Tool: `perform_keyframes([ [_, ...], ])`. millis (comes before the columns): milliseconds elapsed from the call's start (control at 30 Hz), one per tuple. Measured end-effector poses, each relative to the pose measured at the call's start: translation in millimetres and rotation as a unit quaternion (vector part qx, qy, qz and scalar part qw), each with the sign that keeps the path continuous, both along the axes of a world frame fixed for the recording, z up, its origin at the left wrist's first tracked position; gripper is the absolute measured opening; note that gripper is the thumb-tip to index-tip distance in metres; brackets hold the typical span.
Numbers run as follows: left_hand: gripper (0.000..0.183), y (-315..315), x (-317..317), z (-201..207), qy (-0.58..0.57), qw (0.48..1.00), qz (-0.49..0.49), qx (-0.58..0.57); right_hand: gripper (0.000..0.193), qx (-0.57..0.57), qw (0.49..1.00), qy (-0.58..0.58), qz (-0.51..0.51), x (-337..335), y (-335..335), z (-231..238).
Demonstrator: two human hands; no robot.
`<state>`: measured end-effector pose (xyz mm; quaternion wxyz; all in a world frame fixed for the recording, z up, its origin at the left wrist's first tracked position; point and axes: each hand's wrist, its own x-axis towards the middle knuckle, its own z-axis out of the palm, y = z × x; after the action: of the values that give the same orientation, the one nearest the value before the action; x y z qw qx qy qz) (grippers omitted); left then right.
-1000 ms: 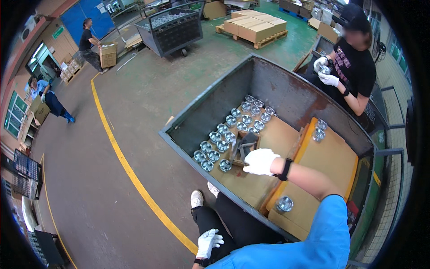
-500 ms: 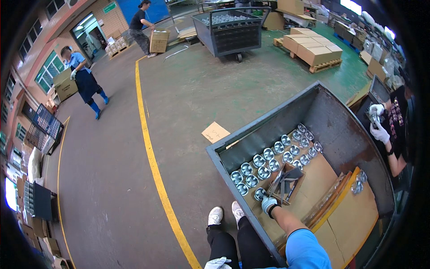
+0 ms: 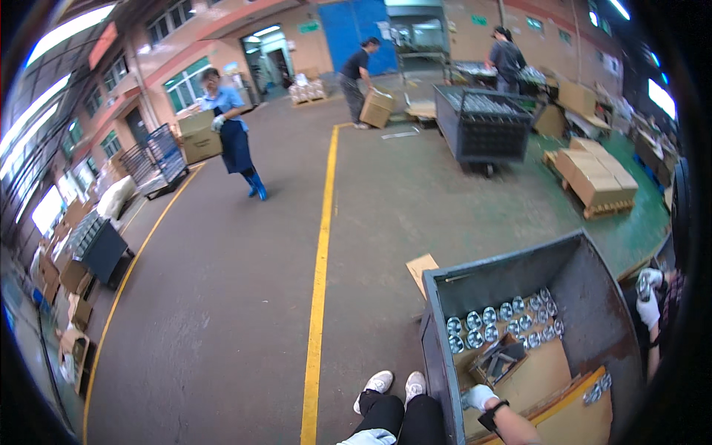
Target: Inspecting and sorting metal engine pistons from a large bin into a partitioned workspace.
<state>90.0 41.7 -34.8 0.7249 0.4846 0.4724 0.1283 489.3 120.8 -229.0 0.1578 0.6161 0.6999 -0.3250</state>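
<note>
My right hand (image 3: 482, 397), in a pale glove with a dark band at the wrist, is low inside the near-left part of a grey metal cart (image 3: 436, 334). Its fingers are closed at a blurred silvery piece (image 3: 466, 400), which looks like a piston. Beyond the hand, several round metal pistons (image 3: 475, 338) stand in rows on brown cardboard. A small wooden box (image 3: 507, 365) with dark flat pieces in it sits between hand and rows. My left hand (image 3: 371, 437), in a whitish glove, lies by my thigh at the lower edge, its fingers mostly cut off.
Wooden strips (image 3: 552, 406) and a few metal parts (image 3: 598, 387) lie on the cart's right. A co-worker's gloved hands (image 3: 648, 300) hold a metal part beyond the right wall. One person carries a carton (image 3: 199, 137); another bends over a carton (image 3: 378, 107). A second cart (image 3: 482, 133) stands behind.
The view has tilted up and turned left, so the cart sits lower and farther right. My right hand has drawn back from the piston rows and wooden box. The carton carrier has stepped on.
</note>
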Motion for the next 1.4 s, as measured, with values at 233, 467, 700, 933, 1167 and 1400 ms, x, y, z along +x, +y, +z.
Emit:
perform_keyframes([
  [233,0.012,-20,-2,57,-0.068,0.933,-0.045,0.35,0.018,0.147,0.917,0.218,-0.301,-29,-78,324],
  [467,0.079,-21,-1,153,-0.08,0.956,-0.069,0.273,0.022,0.048,0.795,0.587,-0.143,-105,-125,410],
  [700,0.046,-56,-28,108,-0.285,0.947,-0.041,0.142,0.034,-0.185,0.717,0.645,-0.188,-185,-124,353],
  [933,0.074,-65,-26,108,-0.348,0.925,0.148,0.027,0.043,-0.011,0.681,0.693,-0.236,-209,-157,328],
  [1167,0.062,-52,-12,121,-0.273,0.955,0.108,-0.037,0.029,-0.017,0.643,0.704,-0.302,-217,-170,326],
  [1400,0.054,-50,0,115,-0.381,0.895,0.147,-0.178,0.027,-0.032,0.561,0.715,-0.415,-209,-180,330],
])
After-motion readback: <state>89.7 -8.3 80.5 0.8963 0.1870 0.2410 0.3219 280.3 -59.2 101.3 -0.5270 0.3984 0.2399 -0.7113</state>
